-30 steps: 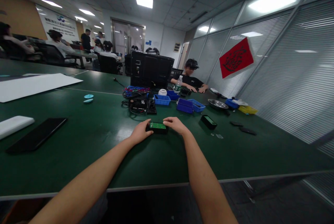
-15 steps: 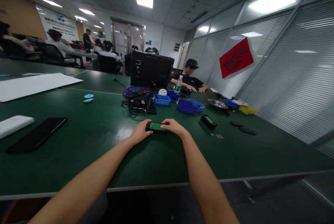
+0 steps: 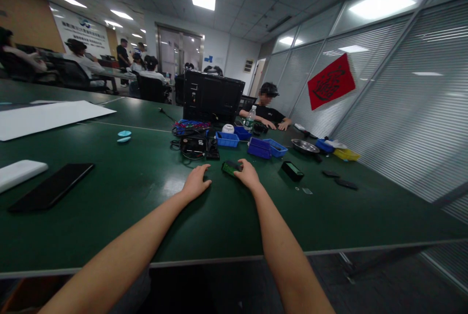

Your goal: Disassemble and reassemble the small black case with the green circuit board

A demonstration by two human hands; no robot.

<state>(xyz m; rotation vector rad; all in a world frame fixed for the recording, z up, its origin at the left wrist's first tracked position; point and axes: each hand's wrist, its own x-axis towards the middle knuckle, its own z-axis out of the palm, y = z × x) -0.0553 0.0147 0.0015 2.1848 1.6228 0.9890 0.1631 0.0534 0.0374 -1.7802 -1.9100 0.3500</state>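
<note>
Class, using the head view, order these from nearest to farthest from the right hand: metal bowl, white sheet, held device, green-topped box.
1. Held device: in the right hand.
2. Green-topped box: to the right.
3. Metal bowl: farther right, behind.
4. White sheet: far left.

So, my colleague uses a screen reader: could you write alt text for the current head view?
A person's right hand holds a green-and-black device at a green table, with the left hand open beside it, not touching. Beyond sit blue trays, cables and a monitor's back; another person sits farther off.
</note>
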